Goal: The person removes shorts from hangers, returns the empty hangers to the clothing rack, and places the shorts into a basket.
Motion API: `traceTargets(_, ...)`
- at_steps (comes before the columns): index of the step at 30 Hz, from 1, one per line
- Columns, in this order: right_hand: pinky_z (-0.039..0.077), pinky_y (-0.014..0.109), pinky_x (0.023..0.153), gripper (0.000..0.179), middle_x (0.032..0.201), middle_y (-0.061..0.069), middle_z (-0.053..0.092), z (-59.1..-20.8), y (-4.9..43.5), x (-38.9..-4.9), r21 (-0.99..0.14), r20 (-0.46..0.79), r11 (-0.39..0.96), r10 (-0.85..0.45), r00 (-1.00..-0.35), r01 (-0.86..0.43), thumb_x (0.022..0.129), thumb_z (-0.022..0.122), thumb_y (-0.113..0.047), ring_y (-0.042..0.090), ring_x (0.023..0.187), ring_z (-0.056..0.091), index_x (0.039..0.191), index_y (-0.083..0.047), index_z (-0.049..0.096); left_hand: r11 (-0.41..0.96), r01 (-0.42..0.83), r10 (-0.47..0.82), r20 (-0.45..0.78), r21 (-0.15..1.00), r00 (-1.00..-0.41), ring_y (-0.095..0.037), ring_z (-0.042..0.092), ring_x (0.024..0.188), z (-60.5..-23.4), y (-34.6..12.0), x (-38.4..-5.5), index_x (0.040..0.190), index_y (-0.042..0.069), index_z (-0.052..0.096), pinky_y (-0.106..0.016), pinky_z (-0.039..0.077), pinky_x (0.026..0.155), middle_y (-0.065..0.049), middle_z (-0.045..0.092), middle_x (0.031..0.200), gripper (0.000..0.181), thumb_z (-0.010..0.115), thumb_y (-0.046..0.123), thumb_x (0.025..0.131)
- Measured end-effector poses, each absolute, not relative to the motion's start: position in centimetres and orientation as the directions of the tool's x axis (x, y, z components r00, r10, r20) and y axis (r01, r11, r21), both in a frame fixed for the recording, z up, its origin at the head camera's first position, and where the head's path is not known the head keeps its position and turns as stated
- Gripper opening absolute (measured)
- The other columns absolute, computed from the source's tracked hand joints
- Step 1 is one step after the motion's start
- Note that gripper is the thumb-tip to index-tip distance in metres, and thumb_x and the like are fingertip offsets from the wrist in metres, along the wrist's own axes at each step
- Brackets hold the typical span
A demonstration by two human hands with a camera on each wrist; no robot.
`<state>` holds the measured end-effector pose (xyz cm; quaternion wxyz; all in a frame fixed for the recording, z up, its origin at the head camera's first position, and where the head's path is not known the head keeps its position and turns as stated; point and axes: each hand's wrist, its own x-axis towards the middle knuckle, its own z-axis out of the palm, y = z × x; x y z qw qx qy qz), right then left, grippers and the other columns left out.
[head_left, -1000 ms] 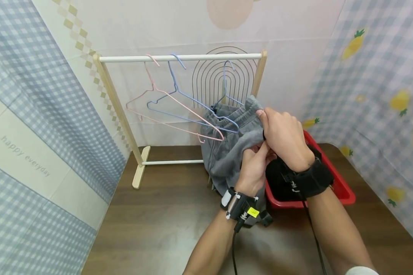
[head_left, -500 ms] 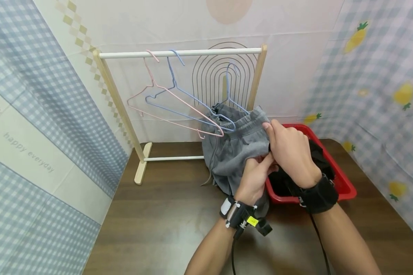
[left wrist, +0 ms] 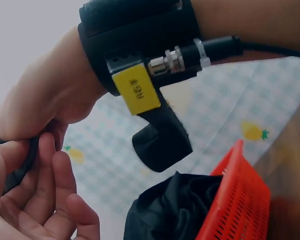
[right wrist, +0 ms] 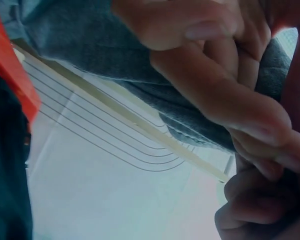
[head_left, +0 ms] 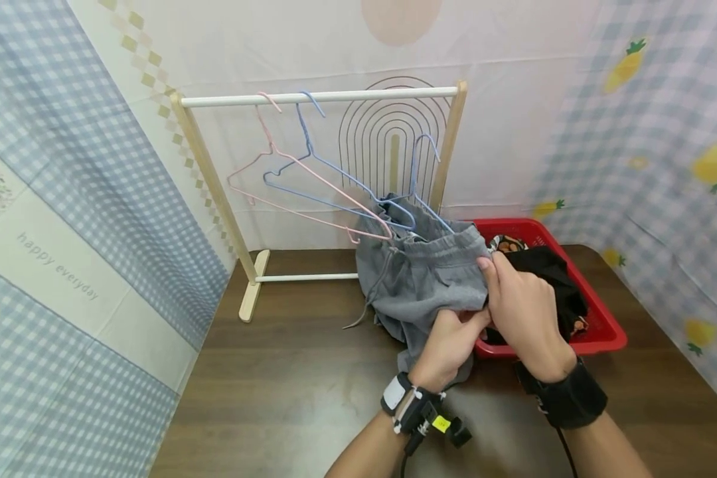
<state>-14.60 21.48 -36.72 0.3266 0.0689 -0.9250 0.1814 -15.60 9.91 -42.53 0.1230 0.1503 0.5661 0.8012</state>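
Grey drawstring pants (head_left: 424, 285) hang bunched between both hands, low at the rack's right end. A blue hanger (head_left: 415, 176) stands in their waistband, its hook apart from the rail. With thumb and fingers, my right hand (head_left: 526, 305) grips the side of the waistband. Just below, my left hand (head_left: 454, 345) holds the cloth, its fingers partly hidden under the fabric. In the left wrist view a dark strip (left wrist: 22, 172) runs between the fingers. The right wrist view shows curled fingers (right wrist: 205, 75) close against the grey cloth (right wrist: 90, 45).
A white rail (head_left: 346, 97) on wooden posts carries a pink hanger (head_left: 311, 169) and another blue hanger (head_left: 328, 159), which overlap the pants in the head view. Behind the right hand, a red basket (head_left: 609, 335) contains black clothing (head_left: 552, 279). Everything stands on a brown table (head_left: 287, 385).
Both hands have moved down and to the right with the pants. The blue hanger in the waistband has come down with them, its hook now lower and further right, away from the rail.
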Motion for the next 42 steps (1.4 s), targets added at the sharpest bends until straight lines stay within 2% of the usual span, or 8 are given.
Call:
traceTargets(5, 0.021, 0.032, 0.044, 0.034, 0.053, -0.001, 0.028, -38.4, 21.7, -13.5, -0.297, 0.644, 0.924, 0.008, -0.765, -0.241, 0.11, 0.058, -0.022, 0.015, 0.042, 0.025, 0.083, -0.008, 0.042, -0.285, -0.019, 0.389, 0.098, 0.958, -0.916, -0.003, 0.062, 0.092, -43.4, 9.7, -14.5, 0.122, 0.015, 0.071, -0.02, 0.05, 0.081, 0.011, 0.068, 0.102, 0.02, 0.071, 0.015, 0.102)
traceTargets(13, 0.018, 0.03, 0.045, 0.037, 0.054, -0.006, 0.023, -40.7, 22.1, -11.7, -0.278, 0.701, 0.926, 0.013, -0.713, -0.257, 0.112, 0.054, -0.023, 0.011, 0.043, 0.022, 0.081, -0.008, 0.04, -0.166, -0.053, 0.481, 0.034, 0.985, -0.876, -0.004, 0.057, 0.068, -44.4, 9.0, -13.4, 0.096, 0.006, 0.074, -0.017, 0.044, 0.061, 0.007, 0.067, 0.078, 0.012, 0.072, 0.017, 0.1)
traceTargets(17, 0.018, 0.029, 0.045, 0.039, 0.055, -0.008, 0.023, -41.6, 22.1, -10.9, -0.296, 0.71, 0.919, 0.029, -0.703, -0.262, 0.113, 0.051, -0.027, 0.008, 0.044, 0.02, 0.08, -0.009, 0.041, -0.121, -0.005, 0.569, 0.065, 0.993, -0.819, -0.002, 0.056, 0.069, -44.8, 8.2, -13.3, 0.099, 0.005, 0.072, -0.016, 0.042, 0.062, 0.01, 0.066, 0.081, 0.016, 0.07, 0.021, 0.101)
traceTargets(23, 0.017, 0.025, 0.044, 0.045, 0.058, -0.01, 0.022, -42.8, 22.2, -10.1, -0.317, 0.73, 0.907, 0.045, -0.681, -0.279, 0.115, 0.043, -0.036, 0.003, 0.046, 0.017, 0.08, -0.008, 0.042, -0.127, -0.026, 0.704, 0.072, 0.992, -0.707, 0.0, 0.068, 0.084, -45.3, 6.6, -13.4, 0.113, -0.001, 0.073, -0.018, 0.054, 0.078, 0.01, 0.072, 0.091, 0.022, 0.068, 0.019, 0.104)
traceTargets(28, 0.017, 0.022, 0.041, 0.047, 0.058, -0.01, 0.023, -44.1, 22.3, -9.4, -0.322, 0.748, 0.899, 0.05, -0.662, -0.296, 0.114, 0.041, -0.04, -0.002, 0.047, 0.015, 0.081, -0.007, 0.044, -0.116, -0.125, 0.801, 0.018, 0.985, -0.599, -0.004, 0.072, 0.092, -45.7, 5.0, -14.0, 0.122, -0.01, 0.069, -0.022, 0.056, 0.079, -0.01, 0.078, 0.102, 0.031, 0.063, 0.015, 0.107)
traceTargets(32, 0.018, 0.021, 0.039, 0.051, 0.058, -0.012, 0.023, -45.4, 22.2, -8.8, -0.33, 0.762, 0.894, 0.064, -0.644, -0.302, 0.114, 0.037, -0.045, -0.004, 0.047, 0.015, 0.081, -0.006, 0.045, -0.093, -0.117, 0.832, 0.013, 0.989, -0.554, -0.005, 0.073, 0.094, -46.1, 3.9, -14.6, 0.123, -0.011, 0.069, -0.021, 0.054, 0.077, -0.022, 0.076, 0.109, 0.033, 0.059, 0.016, 0.108)
traceTargets(38, 0.014, 0.02, 0.039, 0.057, 0.057, -0.013, 0.021, -46.7, 21.8, -8.0, -0.322, 0.796, 0.897, 0.083, -0.6, -0.303, 0.114, 0.03, -0.048, -0.006, 0.048, 0.013, 0.079, -0.006, 0.046, -0.036, -0.098, 0.848, -0.022, 0.994, -0.529, -0.006, 0.074, 0.096, -46.6, 2.7, -15.0, 0.119, -0.01, 0.072, -0.023, 0.055, 0.078, -0.02, 0.078, 0.109, 0.037, 0.058, 0.023, 0.109)
traceTargets(42, 0.014, 0.022, 0.039, 0.057, 0.056, -0.013, 0.021, -47.0, 21.7, -7.6, -0.324, 0.811, 0.896, 0.097, -0.577, -0.305, 0.114, 0.031, -0.049, -0.003, 0.047, 0.016, 0.078, -0.006, 0.045, -0.034, -0.05, 0.793, -0.004, 0.998, -0.61, -0.007, 0.075, 0.09, -46.9, 2.3, -15.3, 0.113, -0.01, 0.075, -0.029, 0.058, 0.079, -0.019, 0.079, 0.102, 0.036, 0.061, 0.023, 0.108)
